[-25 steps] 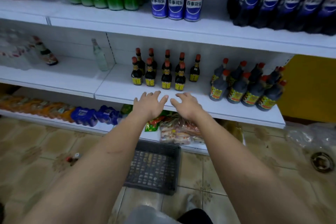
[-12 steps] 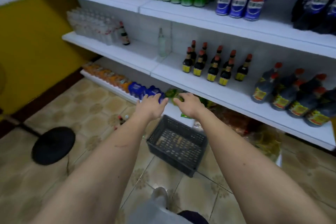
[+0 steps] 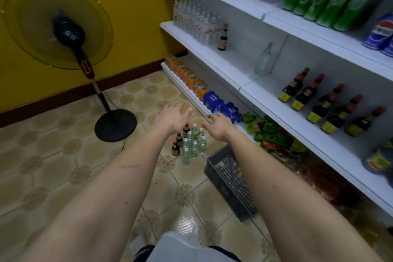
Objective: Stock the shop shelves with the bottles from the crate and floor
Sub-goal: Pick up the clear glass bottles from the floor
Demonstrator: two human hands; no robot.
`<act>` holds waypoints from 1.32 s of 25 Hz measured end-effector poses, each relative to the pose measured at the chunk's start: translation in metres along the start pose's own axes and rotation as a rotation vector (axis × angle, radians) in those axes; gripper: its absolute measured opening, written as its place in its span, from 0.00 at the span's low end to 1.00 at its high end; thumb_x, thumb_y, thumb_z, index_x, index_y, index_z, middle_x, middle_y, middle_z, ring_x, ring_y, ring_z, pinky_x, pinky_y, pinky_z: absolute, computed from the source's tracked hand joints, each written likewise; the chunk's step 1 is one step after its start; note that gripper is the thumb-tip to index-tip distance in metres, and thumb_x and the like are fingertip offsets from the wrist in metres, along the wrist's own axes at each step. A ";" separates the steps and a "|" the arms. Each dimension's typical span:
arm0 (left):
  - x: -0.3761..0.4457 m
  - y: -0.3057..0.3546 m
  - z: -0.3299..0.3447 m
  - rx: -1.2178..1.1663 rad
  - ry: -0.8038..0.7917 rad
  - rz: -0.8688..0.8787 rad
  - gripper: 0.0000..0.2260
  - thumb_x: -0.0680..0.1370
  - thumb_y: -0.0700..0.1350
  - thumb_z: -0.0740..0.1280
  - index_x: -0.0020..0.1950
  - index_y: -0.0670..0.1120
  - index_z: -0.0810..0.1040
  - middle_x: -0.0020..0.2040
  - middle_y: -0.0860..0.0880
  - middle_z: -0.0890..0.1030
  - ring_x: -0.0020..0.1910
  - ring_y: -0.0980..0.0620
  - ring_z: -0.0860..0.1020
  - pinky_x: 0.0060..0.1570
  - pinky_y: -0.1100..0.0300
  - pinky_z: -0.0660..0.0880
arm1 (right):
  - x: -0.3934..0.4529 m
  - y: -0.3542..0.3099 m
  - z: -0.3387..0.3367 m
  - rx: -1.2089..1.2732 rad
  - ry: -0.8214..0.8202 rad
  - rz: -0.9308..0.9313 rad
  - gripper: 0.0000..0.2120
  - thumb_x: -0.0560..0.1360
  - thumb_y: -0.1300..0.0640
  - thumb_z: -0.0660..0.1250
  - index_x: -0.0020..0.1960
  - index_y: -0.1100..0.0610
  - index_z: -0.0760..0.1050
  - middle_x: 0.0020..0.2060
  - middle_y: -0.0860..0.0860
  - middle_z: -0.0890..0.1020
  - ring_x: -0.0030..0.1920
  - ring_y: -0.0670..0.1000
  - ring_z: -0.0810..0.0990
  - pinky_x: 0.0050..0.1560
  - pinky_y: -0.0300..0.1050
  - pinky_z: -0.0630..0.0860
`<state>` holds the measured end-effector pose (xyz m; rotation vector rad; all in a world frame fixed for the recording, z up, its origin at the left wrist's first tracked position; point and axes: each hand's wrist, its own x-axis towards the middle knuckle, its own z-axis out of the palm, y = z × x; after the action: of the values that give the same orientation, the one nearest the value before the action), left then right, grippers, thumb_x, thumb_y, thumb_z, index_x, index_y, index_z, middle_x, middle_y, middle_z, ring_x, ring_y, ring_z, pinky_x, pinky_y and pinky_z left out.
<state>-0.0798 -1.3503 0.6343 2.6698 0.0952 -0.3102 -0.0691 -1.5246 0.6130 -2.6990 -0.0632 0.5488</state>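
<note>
Both bare arms reach forward and down over the tiled floor (image 3: 63, 176). The left hand (image 3: 173, 119) is spread wide, palm down, fingers splayed and holding nothing. The right hand (image 3: 218, 124) is likewise empty, its fingers loosely extended and parted. Neither hand touches anything.

Just below and between the two hands stands a cluster of bottles on the floor: clear glass bottles (image 3: 192, 145) with pale caps, packed upright in rows, and beside them on the left a few small dark sauce bottles (image 3: 177, 143) with red caps (their labels are too small to read). To the right of this cluster, under the right forearm, sits a dark plastic crate (image 3: 230, 178) with a perforated wall; it looks empty where its inside shows.

Further right runs the white shelving (image 3: 276, 110). Its middle shelf carries a block of clear bottles at the far end, one dark bottle (image 3: 222, 37) next to them, a lone clear bottle (image 3: 263, 58), and then rows of dark soy-sauce bottles (image 3: 319, 102) with yellow labels. Green bottles (image 3: 325, 2) stand on the shelf above.

A pedestal fan (image 3: 63, 30) stands on the floor to the left, against the yellow wall.
</note>
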 end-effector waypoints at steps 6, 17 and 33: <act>0.041 -0.107 -0.058 0.016 0.005 -0.014 0.28 0.81 0.64 0.47 0.77 0.53 0.61 0.76 0.44 0.65 0.77 0.43 0.59 0.73 0.40 0.58 | 0.053 -0.124 0.026 -0.019 0.002 -0.036 0.30 0.80 0.39 0.54 0.78 0.51 0.58 0.78 0.54 0.58 0.76 0.60 0.59 0.74 0.62 0.59; 0.172 -0.186 -0.097 0.173 -0.131 0.101 0.30 0.80 0.65 0.46 0.77 0.52 0.61 0.78 0.47 0.63 0.78 0.45 0.55 0.74 0.40 0.53 | 0.162 -0.200 0.047 0.018 0.006 0.102 0.30 0.80 0.38 0.52 0.79 0.49 0.57 0.78 0.53 0.58 0.77 0.58 0.58 0.73 0.61 0.60; 0.485 -0.097 -0.100 0.342 -0.262 0.309 0.28 0.81 0.62 0.48 0.78 0.50 0.60 0.77 0.43 0.64 0.76 0.43 0.59 0.73 0.43 0.59 | 0.422 -0.125 -0.029 0.353 0.006 0.350 0.29 0.81 0.42 0.56 0.77 0.54 0.60 0.75 0.58 0.63 0.73 0.62 0.64 0.72 0.57 0.64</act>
<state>0.4009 -1.2108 0.5675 2.8874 -0.4877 -0.6165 0.3352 -1.3689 0.5298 -2.3725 0.4718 0.5889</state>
